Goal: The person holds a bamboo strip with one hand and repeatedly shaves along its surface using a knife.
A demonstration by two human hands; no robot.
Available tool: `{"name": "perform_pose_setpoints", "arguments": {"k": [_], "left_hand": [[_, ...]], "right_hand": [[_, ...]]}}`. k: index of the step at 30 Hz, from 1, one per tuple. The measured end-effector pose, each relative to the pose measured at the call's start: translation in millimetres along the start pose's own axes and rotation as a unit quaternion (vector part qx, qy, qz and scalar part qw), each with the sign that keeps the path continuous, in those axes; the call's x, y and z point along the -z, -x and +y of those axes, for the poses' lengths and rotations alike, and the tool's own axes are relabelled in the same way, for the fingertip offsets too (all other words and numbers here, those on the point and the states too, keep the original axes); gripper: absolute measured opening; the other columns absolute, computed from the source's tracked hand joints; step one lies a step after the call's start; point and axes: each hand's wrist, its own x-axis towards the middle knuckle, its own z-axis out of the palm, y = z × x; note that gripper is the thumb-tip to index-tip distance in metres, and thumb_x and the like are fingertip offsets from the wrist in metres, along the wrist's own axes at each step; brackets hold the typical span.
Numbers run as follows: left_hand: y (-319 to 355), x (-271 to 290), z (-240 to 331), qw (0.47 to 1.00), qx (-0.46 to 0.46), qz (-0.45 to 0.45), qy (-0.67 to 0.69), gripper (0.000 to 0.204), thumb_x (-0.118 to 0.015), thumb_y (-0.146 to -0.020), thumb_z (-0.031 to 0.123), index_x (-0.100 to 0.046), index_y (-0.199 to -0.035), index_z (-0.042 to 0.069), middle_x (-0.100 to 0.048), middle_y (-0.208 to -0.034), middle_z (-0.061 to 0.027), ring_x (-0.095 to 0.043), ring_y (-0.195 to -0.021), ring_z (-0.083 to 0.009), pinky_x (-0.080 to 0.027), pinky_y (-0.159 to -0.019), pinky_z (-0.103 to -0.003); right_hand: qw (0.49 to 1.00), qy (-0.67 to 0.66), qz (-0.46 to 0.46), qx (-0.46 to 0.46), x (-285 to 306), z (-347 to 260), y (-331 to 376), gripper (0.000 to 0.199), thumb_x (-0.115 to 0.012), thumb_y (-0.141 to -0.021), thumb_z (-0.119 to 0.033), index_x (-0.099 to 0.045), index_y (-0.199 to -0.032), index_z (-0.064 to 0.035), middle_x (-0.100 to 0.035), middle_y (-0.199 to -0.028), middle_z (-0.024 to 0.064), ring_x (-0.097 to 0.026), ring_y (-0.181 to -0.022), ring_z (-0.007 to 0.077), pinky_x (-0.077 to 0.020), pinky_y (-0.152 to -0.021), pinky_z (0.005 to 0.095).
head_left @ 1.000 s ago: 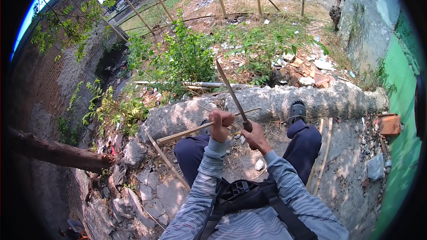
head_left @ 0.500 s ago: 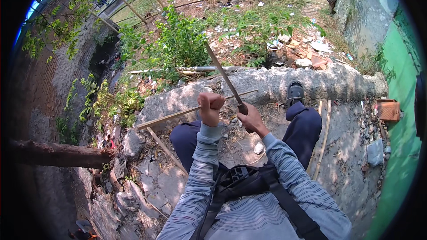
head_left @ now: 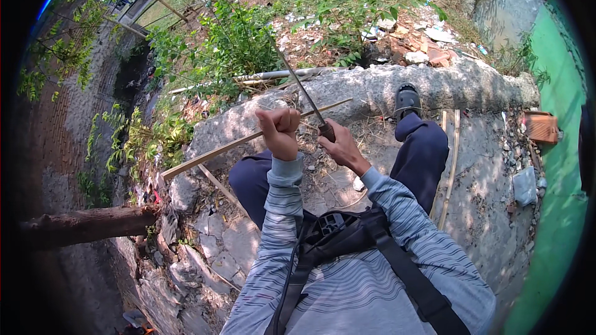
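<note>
My left hand (head_left: pixel 279 134) is closed in a fist around a pale bamboo strip (head_left: pixel 214 154), which slants across in front of me, its left end lower and nearer. My right hand (head_left: pixel 343 147) grips the dark handle of a long, narrow-bladed knife (head_left: pixel 302 89). The blade points up and away to the left, and crosses the strip just right of my left fist. Whether blade and strip touch, I cannot tell. A second thin strip (head_left: pixel 218 185) lies beneath the held one, beside my left knee.
A rough concrete ledge (head_left: pixel 366 90) runs ahead, my shod right foot (head_left: pixel 407 99) against it. More bamboo strips (head_left: pixel 455 155) lie right of my leg. A log (head_left: pixel 87 226) juts in at left, above a ditch. Leafy plants (head_left: pixel 242 43) grow beyond; a green wall (head_left: pixel 562 167) stands at right.
Both hands have moved slightly left, with the strip and knife. The strip now slants more steeply, and its near end reaches further left. The view has tilted a little downward.
</note>
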Motion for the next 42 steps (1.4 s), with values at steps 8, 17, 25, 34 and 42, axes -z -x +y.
{"name": "perform_pose_setpoints", "arguments": {"k": [8,17,25,34,42], "left_hand": [[5,1,-8,0.998,-0.009,-0.059,0.023,0.068,-0.027,-0.109,0.057,-0.015,-0.058,0.013,-0.011,-0.052,0.0043,-0.008,-0.048,-0.0113,-0.009,-0.049,-0.035],[1,0,-4,0.999,-0.017,-0.024,0.034,0.066,-0.029,-0.111,0.050,-0.016,-0.057,0.014,-0.010,-0.052,0.0050,-0.008,-0.046,-0.0100,-0.008,-0.047,-0.033],[-1,3,4,0.995,-0.015,-0.099,0.026,0.067,-0.033,-0.110,0.049,-0.016,-0.056,0.013,-0.009,-0.052,0.0045,-0.009,-0.045,-0.0103,-0.009,-0.047,-0.033],[1,14,3,0.996,-0.010,-0.080,0.044,0.067,-0.036,-0.110,0.047,-0.015,-0.057,0.012,-0.009,-0.053,0.0044,-0.011,-0.045,-0.0105,-0.010,-0.047,-0.033],[1,10,0,0.998,-0.013,-0.052,0.034,0.067,-0.034,-0.110,0.049,-0.014,-0.057,0.013,-0.008,-0.053,0.0050,-0.010,-0.045,-0.0099,-0.009,-0.047,-0.033]], "right_hand": [[0.998,-0.057,-0.024,0.000,4,1,-1,0.016,-0.062,-0.084,-0.015,-0.056,-0.094,-0.0037,-0.052,-0.066,0.0001,-0.046,-0.053,0.0095,-0.0407,-0.054,0.0285],[1.000,-0.026,-0.003,0.002,4,-2,-1,0.020,-0.064,-0.082,-0.016,-0.056,-0.088,0.0002,-0.052,-0.068,0.0041,-0.046,-0.059,0.0149,-0.0408,-0.056,0.0342],[0.998,-0.048,-0.004,-0.032,1,16,-6,0.018,-0.063,-0.082,-0.016,-0.057,-0.086,0.0002,-0.051,-0.066,0.0021,-0.045,-0.063,0.0125,-0.0387,-0.059,0.0332],[0.999,0.030,-0.021,-0.011,3,8,-4,0.023,-0.065,-0.081,-0.021,-0.055,-0.084,-0.0010,-0.049,-0.066,0.0031,-0.046,-0.063,0.0138,-0.0386,-0.059,0.0346],[0.999,0.000,0.029,-0.034,-1,32,-12,0.026,-0.064,-0.083,-0.022,-0.058,-0.087,0.0030,-0.055,-0.067,0.0077,-0.050,-0.062,0.0150,-0.0421,-0.060,0.0361]]}}
